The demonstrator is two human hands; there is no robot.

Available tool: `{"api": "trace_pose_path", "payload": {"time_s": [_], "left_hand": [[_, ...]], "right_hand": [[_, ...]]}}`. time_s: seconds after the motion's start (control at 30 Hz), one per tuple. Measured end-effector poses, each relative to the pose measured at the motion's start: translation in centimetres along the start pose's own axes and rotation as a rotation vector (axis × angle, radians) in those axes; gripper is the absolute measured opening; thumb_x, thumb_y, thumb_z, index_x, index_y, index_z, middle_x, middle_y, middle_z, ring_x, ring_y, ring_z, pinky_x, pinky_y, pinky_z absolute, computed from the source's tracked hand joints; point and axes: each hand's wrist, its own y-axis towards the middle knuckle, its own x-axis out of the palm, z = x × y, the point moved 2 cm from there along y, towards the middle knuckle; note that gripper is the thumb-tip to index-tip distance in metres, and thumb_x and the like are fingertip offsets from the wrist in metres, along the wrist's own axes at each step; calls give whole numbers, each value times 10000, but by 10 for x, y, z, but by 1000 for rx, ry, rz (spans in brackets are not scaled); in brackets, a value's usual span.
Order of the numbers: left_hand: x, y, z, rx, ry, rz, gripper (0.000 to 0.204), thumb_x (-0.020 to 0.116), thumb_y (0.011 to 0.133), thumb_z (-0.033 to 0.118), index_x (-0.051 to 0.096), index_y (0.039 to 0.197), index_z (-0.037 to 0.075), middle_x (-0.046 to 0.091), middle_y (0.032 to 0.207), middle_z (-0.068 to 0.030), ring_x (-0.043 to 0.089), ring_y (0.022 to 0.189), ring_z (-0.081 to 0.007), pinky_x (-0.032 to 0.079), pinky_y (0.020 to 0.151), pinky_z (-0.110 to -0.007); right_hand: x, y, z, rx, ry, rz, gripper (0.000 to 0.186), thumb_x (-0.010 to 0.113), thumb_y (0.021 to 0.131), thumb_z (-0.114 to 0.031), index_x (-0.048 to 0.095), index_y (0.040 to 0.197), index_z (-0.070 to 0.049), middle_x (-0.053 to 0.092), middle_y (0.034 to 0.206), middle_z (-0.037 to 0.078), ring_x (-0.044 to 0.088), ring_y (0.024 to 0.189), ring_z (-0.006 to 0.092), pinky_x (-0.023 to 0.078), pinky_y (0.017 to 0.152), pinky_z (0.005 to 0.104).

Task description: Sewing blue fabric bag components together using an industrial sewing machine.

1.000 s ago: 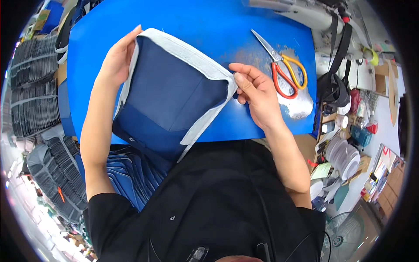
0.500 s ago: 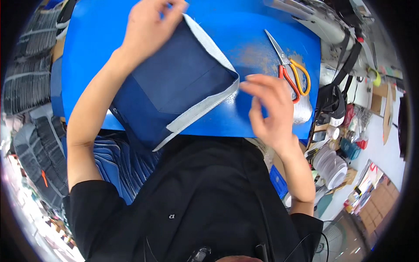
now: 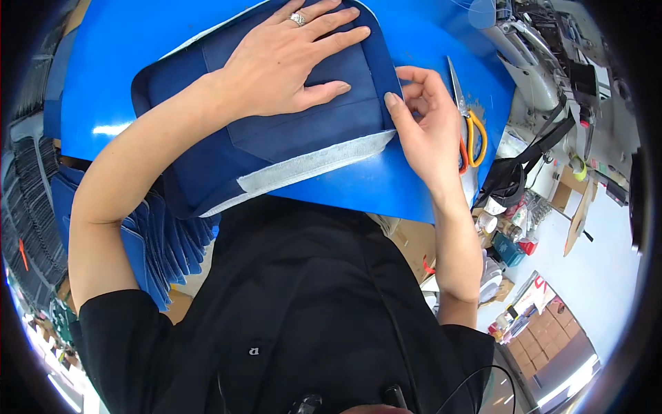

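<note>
A navy fabric panel [image 3: 269, 141] lies on the blue tabletop [image 3: 345, 190], raised along its edges like a shallow tray. A pale grey strip [image 3: 317, 163] of its backing shows along the near side. My left hand [image 3: 283, 65], a ring on one finger, rests flat across the panel with its fingers spread. At the panel's right edge, my right hand [image 3: 429, 117] pinches the fabric, thumb on the inside and fingers curled outside. Scissors [image 3: 474, 138] with orange and red handles lie just right of that hand, partly hidden behind it.
A sewing machine [image 3: 534, 65] stands at the far right, with a black bag [image 3: 505, 183] hanging below it. Layered blue fabric pieces [image 3: 155, 241] hang at the near left, below the table edge. Stacks of dark pieces [image 3: 41, 200] fill the far left.
The panel has turned and shifted left, and more of its edge stands up. My left hand has gone from the far corner to lying flat on it. My right hand has closed on the right edge.
</note>
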Motion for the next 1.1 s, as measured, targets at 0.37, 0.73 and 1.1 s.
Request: {"api": "trace_pose_path", "payload": {"time_s": [0.37,0.73,1.1], "left_hand": [[-1,21,5,114,40,-199,758,577,966,570,478,1544,90,362,1614,-280,346,1511,-421,267,1251,-526],[30,58,5,255,-35,115,841,612,880,584,562,1411,-67,538,1491,-252,469,1422,-363,299,1207,-508],[1,66,55,-9,321,-291,836,609,916,598,509,1494,3,505,1542,-208,440,1457,-362,324,1191,-602]], "right_hand": [[-6,-39,1,103,3,43,352,731,855,8,655,1194,-51,678,1018,103,693,891,219,569,722,331],[42,-64,-28,-662,-469,-269,372,776,714,-91,778,1086,-108,618,893,20,585,807,208,469,706,343],[55,-71,-37,-725,-582,-288,428,708,777,-140,746,1203,-134,462,827,4,519,783,180,429,678,314]]}}
